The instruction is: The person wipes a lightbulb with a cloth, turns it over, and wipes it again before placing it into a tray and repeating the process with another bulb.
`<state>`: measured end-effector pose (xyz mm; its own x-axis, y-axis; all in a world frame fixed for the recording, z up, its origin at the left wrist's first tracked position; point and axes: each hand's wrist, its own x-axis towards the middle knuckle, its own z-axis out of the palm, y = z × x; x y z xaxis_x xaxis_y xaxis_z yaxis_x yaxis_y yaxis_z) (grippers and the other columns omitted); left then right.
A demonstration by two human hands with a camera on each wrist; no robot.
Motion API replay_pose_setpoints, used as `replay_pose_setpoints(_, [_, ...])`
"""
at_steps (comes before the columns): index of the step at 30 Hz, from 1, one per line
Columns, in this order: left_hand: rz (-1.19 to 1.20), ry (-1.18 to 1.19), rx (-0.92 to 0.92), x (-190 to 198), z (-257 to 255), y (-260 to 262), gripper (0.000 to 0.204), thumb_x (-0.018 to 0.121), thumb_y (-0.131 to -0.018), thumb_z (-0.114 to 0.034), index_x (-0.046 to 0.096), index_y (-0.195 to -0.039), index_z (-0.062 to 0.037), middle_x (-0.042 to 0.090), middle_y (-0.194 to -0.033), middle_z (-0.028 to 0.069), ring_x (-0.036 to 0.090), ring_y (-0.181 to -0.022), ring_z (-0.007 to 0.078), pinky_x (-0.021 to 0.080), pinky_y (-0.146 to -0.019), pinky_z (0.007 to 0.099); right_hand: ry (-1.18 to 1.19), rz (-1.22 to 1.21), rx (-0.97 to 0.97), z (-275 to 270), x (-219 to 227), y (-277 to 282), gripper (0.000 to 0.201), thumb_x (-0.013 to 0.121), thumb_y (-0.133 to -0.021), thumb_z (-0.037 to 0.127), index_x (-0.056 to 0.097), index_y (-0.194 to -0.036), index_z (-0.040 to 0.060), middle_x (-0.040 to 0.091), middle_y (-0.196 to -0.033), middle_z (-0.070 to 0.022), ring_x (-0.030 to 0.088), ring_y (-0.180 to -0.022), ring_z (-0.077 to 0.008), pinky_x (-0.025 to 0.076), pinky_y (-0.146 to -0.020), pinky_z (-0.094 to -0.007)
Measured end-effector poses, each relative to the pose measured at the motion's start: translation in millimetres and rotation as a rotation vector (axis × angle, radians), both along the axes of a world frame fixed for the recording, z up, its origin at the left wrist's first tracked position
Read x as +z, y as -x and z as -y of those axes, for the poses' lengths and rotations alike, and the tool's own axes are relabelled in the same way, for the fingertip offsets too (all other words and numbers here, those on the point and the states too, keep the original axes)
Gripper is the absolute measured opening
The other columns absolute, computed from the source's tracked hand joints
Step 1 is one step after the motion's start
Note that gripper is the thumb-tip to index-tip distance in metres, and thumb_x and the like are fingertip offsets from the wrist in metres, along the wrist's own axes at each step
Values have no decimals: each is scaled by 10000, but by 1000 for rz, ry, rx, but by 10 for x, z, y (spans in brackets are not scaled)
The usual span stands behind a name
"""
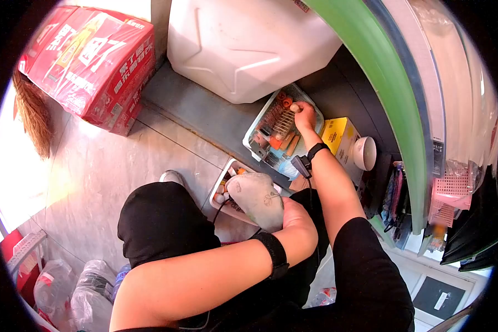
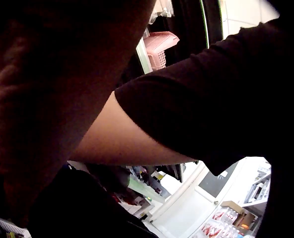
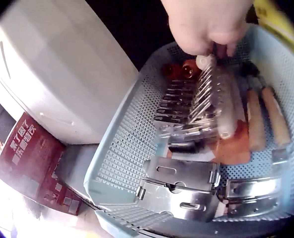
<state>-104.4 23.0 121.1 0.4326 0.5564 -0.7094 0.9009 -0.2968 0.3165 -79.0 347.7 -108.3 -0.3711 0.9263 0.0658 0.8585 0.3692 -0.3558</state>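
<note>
My right hand (image 1: 305, 117) reaches into the far end of a light blue mesh basket (image 3: 119, 148). In the right wrist view its curled fingers (image 3: 226, 34) grip the white-tipped end of a clear plastic pack (image 3: 221, 99), slightly blurred, with thin metal pieces beside it. Around it lie metal hinges (image 3: 179, 198), an orange piece (image 3: 234, 148), wooden-handled tools (image 3: 256, 124) and reddish round parts (image 3: 189, 69). My left hand (image 1: 300, 218) grips the right edge of a pale grey printed item (image 1: 257, 199), its fingers largely hidden. The left wrist view shows mostly dark sleeve and forearm.
Below the pale item is a white bin (image 1: 213, 191) of small bottles. A yellow box (image 1: 340, 135) and a white bowl (image 1: 365, 153) stand right of the basket. Behind it rises a big white container (image 1: 243, 50). Red wrapped cartons (image 1: 94, 66) and a broom (image 1: 32, 116) are at the left.
</note>
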Motion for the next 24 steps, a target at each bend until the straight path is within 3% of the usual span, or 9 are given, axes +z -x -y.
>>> replay_pose_setpoints(6, [10,-14,-35,-86,-17,-119,431,670,-916,-227,696,-1322,-85,659,-1378,91,615,-1271,308,452,-1017,540,-157,-107,-5,-146,30,-128,247,658,-854,42,721,-1093,36,741,-1060,-174,703,-983,-368,561,-839,-439])
replay_pose_setpoints(9, [226,-150,173,121,-5,172,375,675,-896,-207,726,-1250,-96,717,-1248,80,655,-1206,296,505,-941,492,70,-375,-90,-235,63,-265,238,672,-860,31,716,-1094,26,751,-1014,-152,721,-903,-299,567,-770,-403])
replay_pose_setpoints(13, [487,-451,371,228,-31,458,163,680,-839,-174,761,-948,-84,755,-956,105,725,-909,343,568,-726,448,676,-505,12,378,1173,-225,219,612,-991,120,705,-1169,33,744,-1064,-97,719,-900,-178,566,-696,-302])
replay_pose_setpoints(15, [713,-330,325,354,-430,753,139,680,-810,-153,727,-878,-41,744,-859,153,715,-753,386,574,-679,442,974,-511,266,1009,1982,-305,285,562,-1046,189,683,-1252,34,734,-1144,-97,707,-1020,-170,571,-797,-286])
replay_pose_setpoints(16, [647,-353,328,590,-500,909,273,690,-785,-127,689,-1031,-6,728,-940,228,698,-823,399,576,-772,417,1219,-562,342,1098,2126,-392,499,492,-1077,406,612,-1352,8,691,-1279,-119,655,-1182,-212,466,-1075,-351])
replay_pose_setpoints(17, [862,-679,518,483,-531,958,382,698,-788,-135,653,-1143,0,706,-1044,263,690,-905,363,552,-846,408,1279,-562,223,1464,2479,-446,559,427,-1089,458,526,-1448,42,616,-1403,-121,578,-1303,-242,405,-1144,-396])
replay_pose_setpoints(21, [1414,-801,836,541,-811,980,383,736,-852,-181,662,-1175,9,704,-1058,156,648,-932,206,525,-869,368,1302,-1235,118,2016,2842,-744,599,507,-1068,453,413,-1520,71,469,-1547,-68,463,-1398,-213,325,-1202,-445])
replay_pose_setpoints(22, [1405,-786,894,560,-802,930,383,770,-801,-159,670,-1096,65,729,-1063,249,713,-1043,345,545,-922,397,1061,-1117,187,2036,2767,-873,575,540,-1059,435,471,-1474,44,535,-1476,-87,524,-1334,-209,382,-1160,-420])
replay_pose_setpoints(24, [1278,-951,799,574,-712,805,342,732,-874,-148,631,-1116,70,693,-1044,248,680,-1016,359,531,-911,415,721,-751,260,2177,2823,-1056,518,679,-990,415,639,-1280,-12,702,-1213,-86,655,-1123,-163,496,-1016,-323])
